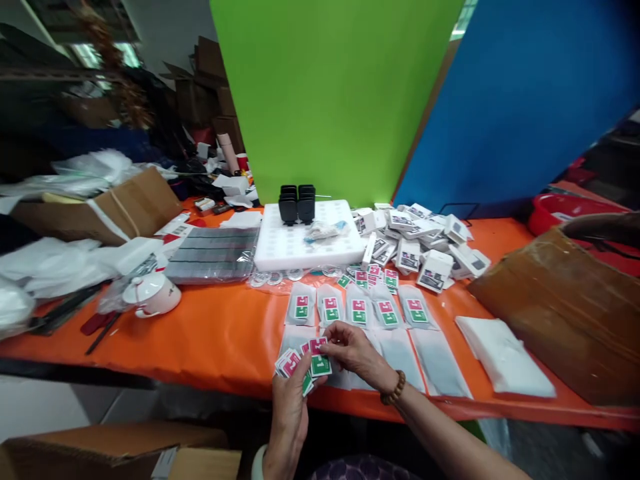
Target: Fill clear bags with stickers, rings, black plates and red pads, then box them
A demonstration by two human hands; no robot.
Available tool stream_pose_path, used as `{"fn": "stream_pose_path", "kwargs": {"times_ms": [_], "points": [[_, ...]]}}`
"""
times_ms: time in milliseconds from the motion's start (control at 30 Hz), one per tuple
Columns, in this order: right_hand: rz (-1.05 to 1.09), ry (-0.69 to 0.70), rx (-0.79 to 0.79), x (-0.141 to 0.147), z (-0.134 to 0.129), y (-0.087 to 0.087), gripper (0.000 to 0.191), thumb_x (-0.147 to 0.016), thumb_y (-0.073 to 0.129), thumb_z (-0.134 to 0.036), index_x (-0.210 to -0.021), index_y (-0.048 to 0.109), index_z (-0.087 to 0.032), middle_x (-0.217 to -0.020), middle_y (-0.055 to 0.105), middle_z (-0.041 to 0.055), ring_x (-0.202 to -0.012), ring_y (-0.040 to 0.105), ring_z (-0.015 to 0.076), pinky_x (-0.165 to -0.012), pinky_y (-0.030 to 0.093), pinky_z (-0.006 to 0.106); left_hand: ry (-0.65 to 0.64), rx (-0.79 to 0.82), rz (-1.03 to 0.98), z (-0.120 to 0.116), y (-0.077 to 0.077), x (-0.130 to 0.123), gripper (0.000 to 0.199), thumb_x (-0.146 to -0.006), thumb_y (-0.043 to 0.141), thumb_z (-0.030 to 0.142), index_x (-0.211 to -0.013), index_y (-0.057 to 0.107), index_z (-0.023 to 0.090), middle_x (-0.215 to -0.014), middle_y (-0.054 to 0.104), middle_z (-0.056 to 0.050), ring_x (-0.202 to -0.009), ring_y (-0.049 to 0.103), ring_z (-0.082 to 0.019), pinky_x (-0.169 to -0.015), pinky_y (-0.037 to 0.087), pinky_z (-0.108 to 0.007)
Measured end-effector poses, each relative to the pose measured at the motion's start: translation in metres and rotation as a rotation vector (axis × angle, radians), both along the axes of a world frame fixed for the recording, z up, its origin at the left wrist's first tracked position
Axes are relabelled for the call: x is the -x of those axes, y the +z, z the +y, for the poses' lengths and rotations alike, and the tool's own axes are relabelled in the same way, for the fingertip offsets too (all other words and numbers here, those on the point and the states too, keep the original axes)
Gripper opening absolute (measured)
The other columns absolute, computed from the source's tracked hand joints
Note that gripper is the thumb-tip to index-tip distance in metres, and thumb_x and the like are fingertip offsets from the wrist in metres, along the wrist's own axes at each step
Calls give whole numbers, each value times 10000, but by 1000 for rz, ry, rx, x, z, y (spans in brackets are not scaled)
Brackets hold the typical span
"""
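The smooth tabletop [215, 340] is bright orange. At the far side, the flat left panel [335, 100] is lime green, the flat right panel [520, 100] deep blue. The small printed cards [321, 365] at the near edge show pink and green blocks with white marks. At left, the folded plastic-wrapped cloth [213, 253] is grey with dark stripes; the rounded lidded mug [163, 297] is white. The round beaded bracelet [393, 389] is brown.
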State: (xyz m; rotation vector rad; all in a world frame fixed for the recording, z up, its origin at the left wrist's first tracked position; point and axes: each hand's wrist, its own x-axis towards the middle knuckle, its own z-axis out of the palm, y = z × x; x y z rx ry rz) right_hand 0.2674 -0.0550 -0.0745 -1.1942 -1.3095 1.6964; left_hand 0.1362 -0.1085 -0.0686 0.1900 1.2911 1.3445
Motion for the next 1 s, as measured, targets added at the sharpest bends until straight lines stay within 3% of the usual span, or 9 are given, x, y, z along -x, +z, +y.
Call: {"fn": "stream_pose_path", "kwargs": {"times_ms": [133,300,400,500,667,767,900,1000], "points": [[72,-185,102,-38,-22,0,375,-663,730,-477,-746,513,-183,-562,463,-74,-407,370,41,-387,254,182,-145,32,4,0,2,-32,508,-516,871,295,-943,678,100,-872,731,-112,-767,694,-271,-526,568,-275],[-81,-362,52,-124,-32,-4,384,-651,738,-490,-762,533,-184,-572,428,-78,-431,332,43,-391,242,184,-276,51,38,-3,5,-62,543,-552,853,304,-1019,653,112,-924,721,-117,-790,676,-266,-531,578,-303],[-207,-397,22,-174,-36,-12,382,-647,723,-496,-742,520,-187,-563,431,-74,-438,344,57,-407,266,200,-387,41,35,-4,10,-74,577,-587,836,331,-1079,631,112,-979,709,-130,-833,670,-281,-555,589,-329],[-369,-384,-38,-204,-39,-22,326,-680,672,-472,-706,512,-189,-553,441,-61,-471,377,82,-439,295,217,-483,54,42,-6,12,-85,562,-598,827,367,-1060,641,106,-997,702,-131,-882,659,-291,-600,598,-340],[-757,-370,-230,-214,-43,-32,176,-761,556,-366,-723,530,-196,-619,533,-18,-593,487,143,-570,368,267,-559,39,56,-7,9,-100,583,-601,824,382,-1087,641,118,-1058,692,-141,-915,649,-298,-602,596,-335],[-862,-426,-285,-210,-48,-31,144,-769,525,-327,-811,549,-191,-658,545,-1,-637,521,172,-626,390,302,-569,18,65,-7,7,-106,652,-606,823,391,-1177,605,164,-1132,672,-138,-930,652,-299,-557,580,-302],[-746,-586,-318,-193,-60,-20,267,-787,536,-382,-956,565,-177,-766,558,27,-660,519,169,-648,416,313,-581,-11,79,-6,7,-111,658,-605,820,424,-1175,602,178,-1181,650,-140,-944,655,-298,-517,554,-261],[-419,-474,-157,-169,-68,-11,323,-778,582,-458,-957,558,-190,-783,551,8,-547,461,114,-518,385,260,-629,-15,98,-6,7,-113,604,-625,805,441,-1115,617,141,-1113,675,-148,-909,662,-288,-518,549,-259]]}}
